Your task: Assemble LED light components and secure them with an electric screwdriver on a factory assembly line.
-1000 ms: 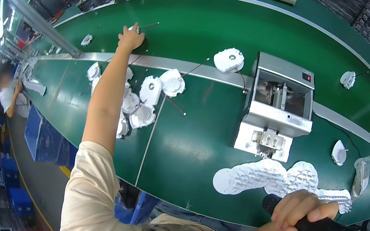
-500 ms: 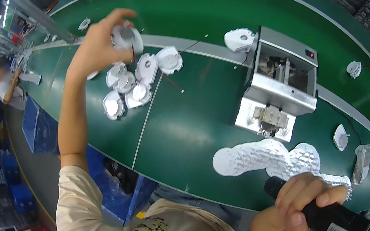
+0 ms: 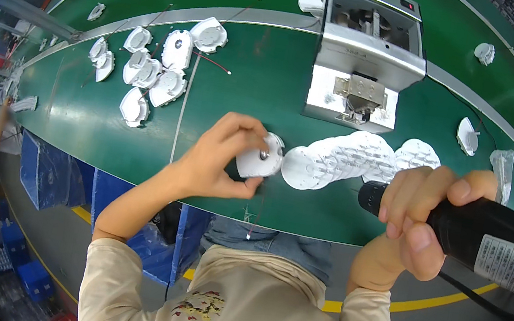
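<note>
Green matting covers the long factory desk. The left hand pinches a round white plastic housing, open face rightward, toward the black cylindrical power screwdriver gripped horizontally by the right hand.

Single head-worn fisheye, looking steeply down, close over green conveyor table; edges bowed

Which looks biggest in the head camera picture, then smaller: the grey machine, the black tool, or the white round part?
1. Grey machine
2. Black tool, though nearness to the camera enlarges it
3. White round part in the left hand
</note>
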Tool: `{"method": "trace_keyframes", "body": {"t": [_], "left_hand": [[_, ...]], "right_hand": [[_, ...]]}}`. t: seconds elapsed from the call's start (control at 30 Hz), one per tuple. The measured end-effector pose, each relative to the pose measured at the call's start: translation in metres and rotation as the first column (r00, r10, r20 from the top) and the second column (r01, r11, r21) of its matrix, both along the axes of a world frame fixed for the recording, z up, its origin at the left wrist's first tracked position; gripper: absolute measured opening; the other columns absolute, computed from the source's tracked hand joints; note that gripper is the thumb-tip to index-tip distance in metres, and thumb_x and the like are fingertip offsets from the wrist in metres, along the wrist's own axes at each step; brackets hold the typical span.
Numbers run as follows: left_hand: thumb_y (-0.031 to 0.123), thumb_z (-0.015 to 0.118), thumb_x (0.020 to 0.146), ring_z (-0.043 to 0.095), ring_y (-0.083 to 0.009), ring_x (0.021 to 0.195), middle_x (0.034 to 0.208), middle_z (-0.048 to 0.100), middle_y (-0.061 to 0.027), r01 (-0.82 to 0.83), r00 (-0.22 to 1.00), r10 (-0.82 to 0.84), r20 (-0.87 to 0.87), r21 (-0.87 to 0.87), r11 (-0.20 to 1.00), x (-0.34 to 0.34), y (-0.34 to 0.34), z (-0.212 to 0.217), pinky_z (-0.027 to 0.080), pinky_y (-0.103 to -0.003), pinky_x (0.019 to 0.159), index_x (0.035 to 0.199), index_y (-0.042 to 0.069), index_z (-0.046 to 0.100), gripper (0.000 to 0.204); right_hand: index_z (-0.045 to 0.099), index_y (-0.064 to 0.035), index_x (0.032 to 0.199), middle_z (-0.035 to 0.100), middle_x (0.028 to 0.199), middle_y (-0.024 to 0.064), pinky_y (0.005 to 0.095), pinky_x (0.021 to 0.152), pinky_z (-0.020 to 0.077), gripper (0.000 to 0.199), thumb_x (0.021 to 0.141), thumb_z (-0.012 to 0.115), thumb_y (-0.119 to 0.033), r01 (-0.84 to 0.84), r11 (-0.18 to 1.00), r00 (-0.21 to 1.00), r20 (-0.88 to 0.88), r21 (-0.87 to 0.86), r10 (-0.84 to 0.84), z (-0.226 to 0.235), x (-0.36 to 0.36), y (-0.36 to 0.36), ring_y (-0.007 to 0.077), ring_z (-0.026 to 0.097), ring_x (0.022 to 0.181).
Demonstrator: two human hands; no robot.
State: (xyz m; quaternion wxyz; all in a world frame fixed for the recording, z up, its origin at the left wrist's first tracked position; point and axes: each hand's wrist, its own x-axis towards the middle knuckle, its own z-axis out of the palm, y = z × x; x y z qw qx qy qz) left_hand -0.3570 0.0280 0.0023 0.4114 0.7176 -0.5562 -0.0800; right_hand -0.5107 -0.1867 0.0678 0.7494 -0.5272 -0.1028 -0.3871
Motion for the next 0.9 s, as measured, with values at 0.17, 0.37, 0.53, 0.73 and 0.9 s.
{"method": "trace_keyframes", "body": {"t": [0.17, 0.37, 0.53, 0.73, 0.9], "left_hand": [[0.004, 0.076, 0.057, 0.053, -0.0308, 0.097, 0.105, 0.053, -0.0098, 0.057, 0.992, -0.047, 0.117, -0.083, 0.995, -0.024, -0.021, -0.012, 0.048, -0.040, 0.077, 0.094, 0.010, 0.065, 0.039], [0.004, 0.075, 0.059, 0.053, -0.0301, 0.098, 0.106, 0.055, -0.0087, 0.084, 0.983, -0.062, 0.175, -0.118, 0.989, -0.031, -0.030, -0.018, 0.049, -0.038, 0.078, 0.096, 0.011, 0.067, 0.038], [0.005, 0.076, 0.058, 0.055, -0.0326, 0.101, 0.108, 0.057, -0.0096, 0.092, 0.970, -0.077, 0.231, -0.057, 0.994, -0.034, -0.033, -0.016, 0.050, -0.040, 0.080, 0.093, 0.011, 0.069, 0.036], [0.004, 0.074, 0.058, 0.057, -0.0341, 0.102, 0.107, 0.057, -0.0086, 0.098, 0.970, -0.089, 0.226, -0.030, 0.995, -0.033, -0.036, -0.019, 0.049, -0.040, 0.080, 0.088, 0.011, 0.069, 0.032], [0.007, 0.075, 0.061, 0.055, -0.0315, 0.105, 0.108, 0.057, -0.0072, 0.109, 0.964, -0.111, 0.241, 0.021, 0.994, -0.033, -0.034, -0.018, 0.046, -0.041, 0.080, 0.087, 0.012, 0.067, 0.028]], "right_hand": [[0.038, -0.0080, 0.119, 0.048, 0.065, 0.0029, 0.0277, 0.050, 0.0449, 0.048, 0.078, 0.062, -0.005, -0.126, 0.973, 0.992, -0.023, -0.193, 0.124, -0.001, -0.001, -0.015, 0.0134, 0.050, 0.050], [0.038, -0.0084, 0.120, 0.048, 0.066, 0.0022, 0.0277, 0.050, 0.0451, 0.048, 0.079, 0.062, -0.005, -0.159, 0.953, 0.987, -0.018, -0.258, 0.159, -0.001, 0.000, -0.021, 0.0130, 0.050, 0.051], [0.038, -0.0086, 0.121, 0.048, 0.067, 0.0021, 0.0272, 0.051, 0.0449, 0.048, 0.080, 0.061, -0.005, -0.171, 0.936, 0.984, -0.012, -0.307, 0.176, -0.001, -0.001, -0.026, 0.0129, 0.050, 0.051], [0.037, -0.0084, 0.123, 0.047, 0.067, 0.0023, 0.0280, 0.051, 0.0437, 0.048, 0.081, 0.061, -0.005, -0.197, 0.920, 0.980, -0.040, -0.338, 0.195, 0.002, -0.002, -0.034, 0.0130, 0.049, 0.050], [0.037, -0.0087, 0.124, 0.047, 0.068, 0.0024, 0.0282, 0.051, 0.0430, 0.048, 0.081, 0.060, -0.006, -0.208, 0.913, 0.978, -0.070, -0.350, 0.196, 0.003, 0.001, -0.035, 0.0132, 0.048, 0.050]]}}
